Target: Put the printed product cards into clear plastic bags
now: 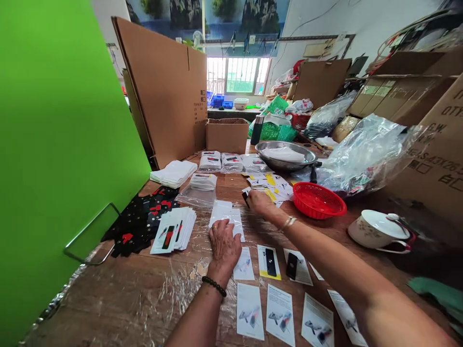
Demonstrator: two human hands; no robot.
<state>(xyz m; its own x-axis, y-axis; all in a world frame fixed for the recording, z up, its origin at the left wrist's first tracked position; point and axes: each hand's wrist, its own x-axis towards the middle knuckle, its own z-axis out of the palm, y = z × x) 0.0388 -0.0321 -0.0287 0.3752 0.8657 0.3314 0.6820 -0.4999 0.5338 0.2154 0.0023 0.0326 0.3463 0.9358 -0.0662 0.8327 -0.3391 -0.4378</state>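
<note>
Near the middle of the wooden worktop [126,299], which is covered in crinkled clear film, my left hand [224,243] lies flat, fingers together, pressing on a small stack of white sleeves [227,215]. My right hand [261,202] reaches further toward the far side, its fingers curled around a small dark piece [246,198] at the near edge of a loose pile of printed cards with yellow patches [272,185]; how firmly it pinches I cannot tell.

Left of my left hand sits a fanned stack of printed cards [174,230], and beyond that, toward the left edge, a heap of black and red parts [142,219]. Along the near edge, printed leaflets [280,313] lie in rows, two of them with a black piece [291,265] on top. Just right of my right hand is a red plastic basket [318,200], and behind it a steel bowl [285,155]. Toward the right edge stands a lidded white cup [378,230]. Bundles of clear bags [201,185] rest near the far side, before a small cardboard box [227,135].
</note>
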